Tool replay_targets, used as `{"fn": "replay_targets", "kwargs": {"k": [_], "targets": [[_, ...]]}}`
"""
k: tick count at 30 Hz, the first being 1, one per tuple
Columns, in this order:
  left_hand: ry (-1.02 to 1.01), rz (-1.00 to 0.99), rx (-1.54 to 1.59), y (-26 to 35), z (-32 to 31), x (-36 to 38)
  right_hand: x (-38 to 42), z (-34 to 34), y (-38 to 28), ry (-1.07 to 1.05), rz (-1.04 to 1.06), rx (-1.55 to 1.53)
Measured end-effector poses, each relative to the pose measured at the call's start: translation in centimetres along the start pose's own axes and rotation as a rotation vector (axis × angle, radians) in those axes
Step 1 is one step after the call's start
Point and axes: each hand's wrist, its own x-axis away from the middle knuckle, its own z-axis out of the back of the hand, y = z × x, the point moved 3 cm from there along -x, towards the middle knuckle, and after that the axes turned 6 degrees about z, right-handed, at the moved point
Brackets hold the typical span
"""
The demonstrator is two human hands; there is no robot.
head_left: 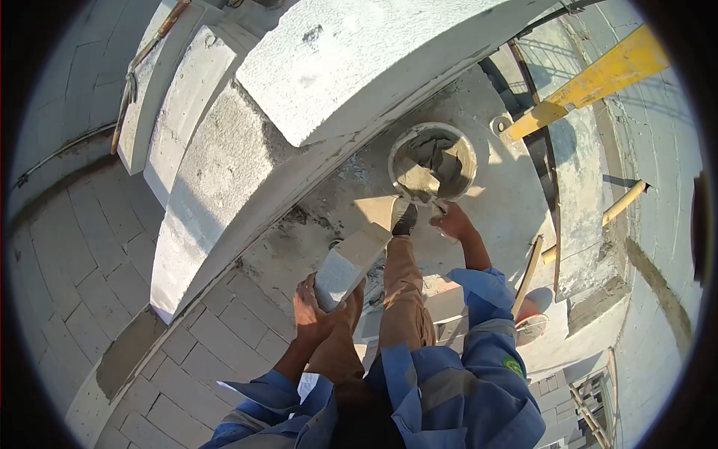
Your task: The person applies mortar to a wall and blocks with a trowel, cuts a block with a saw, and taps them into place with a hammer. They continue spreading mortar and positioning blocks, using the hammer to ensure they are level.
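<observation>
My left hand [318, 314] is wrapped around the lower end of a pale grey concrete block [340, 273], held tilted in front of my left leg. My right hand [455, 222] is closed at the near rim of a round bucket [471, 179]. Grey mortar [441, 153] fills part of that bucket, its surface uneven and partly sunlit. A short handle shows at my right fingers, apparently of a trowel [438, 205]; its blade is hard to make out against the mortar. My shoe [404, 215] stands just below the bucket.
Large curved white blocks [217, 142] form a wall on the left, with a thick one [359, 60] above. A yellow beam [591, 78] slants in at upper right. A wooden stick [528, 275] and a pinkish container [532, 328] lie right of my arm. Block paving [179, 374] shows lower left.
</observation>
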Motion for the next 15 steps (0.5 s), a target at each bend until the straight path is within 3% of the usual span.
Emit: {"fn": "replay_targets", "kwargs": {"k": [2,3,4,5,6,7,8,9,13,15], "targets": [[-0.017,0.091,-0.008,-2.8,0.5,1.9,4.8,0.6,-3.1,-0.094,-0.131,-0.146],[0.041,0.045,-0.106,-4.8,0.3,3.1,6.9,-0.3,-1.3,0.013,0.023,-0.056],[0.103,0.015,-0.206,-6.0,0.7,4.3,9.7,0.2,-4.7,-0.040,0.033,-0.128],[0.165,0.076,-0.187,-7.7,1.1,5.5,11.6,-1.2,-0.9,0.068,0.062,-0.084],[0.145,0.090,-0.148,-9.0,1.9,6.4,15.3,-0.3,-9.9,-0.003,-0.052,-0.341],[0.125,0.099,-0.103,-10.5,2.3,7.7,17.3,-0.2,-11.9,-0.072,-0.003,-0.284],[0.241,0.005,-0.188,-12.3,2.4,8.9,19.5,-0.7,-13.8,-0.075,0.027,-0.377],[0.295,0.053,-0.156,-13.9,2.9,10.0,21.3,-1.4,-15.8,-0.068,0.044,-0.467],[0.387,0.055,0.000,-19.0,5.5,13.1,27.0,-4.3,-26.0,-0.124,0.176,-0.257],[0.359,0.175,0.044,-22.0,6.2,15.2,28.2,-7.4,-32.0,-0.158,0.308,-0.248]]}}
